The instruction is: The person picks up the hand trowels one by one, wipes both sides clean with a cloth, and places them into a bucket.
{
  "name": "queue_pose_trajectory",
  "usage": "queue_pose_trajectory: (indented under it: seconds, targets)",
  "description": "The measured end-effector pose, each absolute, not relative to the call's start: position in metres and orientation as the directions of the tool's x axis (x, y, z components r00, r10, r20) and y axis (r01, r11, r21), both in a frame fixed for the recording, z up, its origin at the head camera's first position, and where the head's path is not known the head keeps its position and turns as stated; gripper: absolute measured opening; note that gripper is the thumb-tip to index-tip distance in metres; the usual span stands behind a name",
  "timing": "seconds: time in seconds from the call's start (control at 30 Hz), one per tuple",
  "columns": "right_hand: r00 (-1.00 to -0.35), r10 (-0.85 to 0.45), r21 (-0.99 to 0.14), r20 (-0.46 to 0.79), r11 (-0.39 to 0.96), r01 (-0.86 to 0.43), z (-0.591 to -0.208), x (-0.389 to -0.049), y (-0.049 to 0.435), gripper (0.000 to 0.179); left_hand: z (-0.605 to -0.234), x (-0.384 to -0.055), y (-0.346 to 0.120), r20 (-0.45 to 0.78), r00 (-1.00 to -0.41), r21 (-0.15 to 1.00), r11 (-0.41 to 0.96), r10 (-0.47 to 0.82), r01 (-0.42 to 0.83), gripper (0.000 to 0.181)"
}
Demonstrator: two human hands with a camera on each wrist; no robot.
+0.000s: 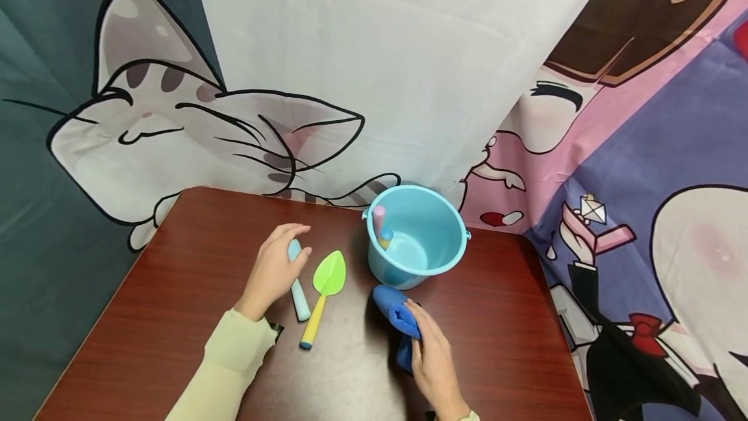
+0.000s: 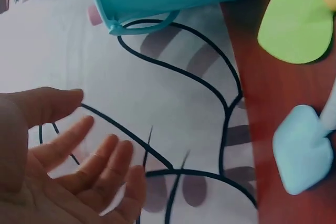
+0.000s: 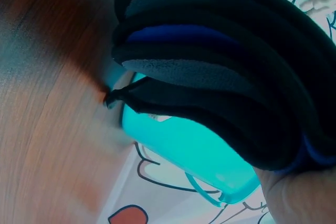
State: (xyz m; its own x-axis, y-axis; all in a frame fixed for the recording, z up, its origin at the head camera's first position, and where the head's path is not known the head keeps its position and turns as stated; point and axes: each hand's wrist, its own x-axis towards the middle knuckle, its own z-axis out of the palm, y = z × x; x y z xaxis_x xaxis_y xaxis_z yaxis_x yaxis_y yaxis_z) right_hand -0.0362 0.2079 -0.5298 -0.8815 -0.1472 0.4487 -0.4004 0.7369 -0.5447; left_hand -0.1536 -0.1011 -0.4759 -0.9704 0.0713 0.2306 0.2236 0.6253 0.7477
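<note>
My right hand (image 1: 435,356) grips a folded blue cloth (image 1: 403,320) in front of the bucket. The right wrist view shows its stacked folds with dark edging, and a small loop at one end. My left hand (image 1: 274,271) hovers on the left with fingers spread and loosely bent, holding nothing. Partly hidden behind its thumb is a light blue toy shovel (image 1: 301,304), whose rounded blade (image 2: 302,150) shows in the left wrist view. Beside that lies a toy trowel (image 1: 330,275) with a green blade and yellow handle, its blade pointing away from me.
A light blue bucket (image 1: 390,273) stands upright at the back of the brown table (image 1: 175,291). Inside it, a pink handle (image 1: 378,218) and a yellow handle with a blue end (image 1: 386,239) lean at the left. A printed cloth backdrop (image 1: 380,51) hangs behind the table.
</note>
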Motion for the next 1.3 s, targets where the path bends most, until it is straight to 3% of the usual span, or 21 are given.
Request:
queue_pose_trajectory:
  seconds: [0.3, 0.53, 1.0, 1.3]
  targets:
    - [-0.865, -0.145, -0.543, 0.480, 0.726, -0.422, -0.530, -0.036, 0.208, 0.066, -0.510, -0.122, -0.116, 0.041, -0.993, 0.779, 0.626, -0.112, -0.039, 0.044]
    - [-0.866, -0.141, -0.548, 0.480, 0.723, -0.422, -0.530, -0.036, 0.208, 0.066, -0.537, -0.104, -0.124, -0.127, -0.966, 0.760, 0.604, -0.225, -0.240, 0.048]
    - [-0.869, -0.139, -0.553, 0.475, 0.721, -0.417, -0.531, -0.034, 0.209, 0.066, -0.574, -0.103, -0.106, -0.253, -0.943, 0.750, 0.571, -0.216, -0.332, 0.051]
    - [-0.868, -0.139, -0.544, 0.476, 0.729, -0.416, -0.530, -0.033, 0.209, 0.064, -0.583, -0.114, -0.097, -0.264, -0.937, 0.757, 0.553, -0.230, -0.349, 0.053]
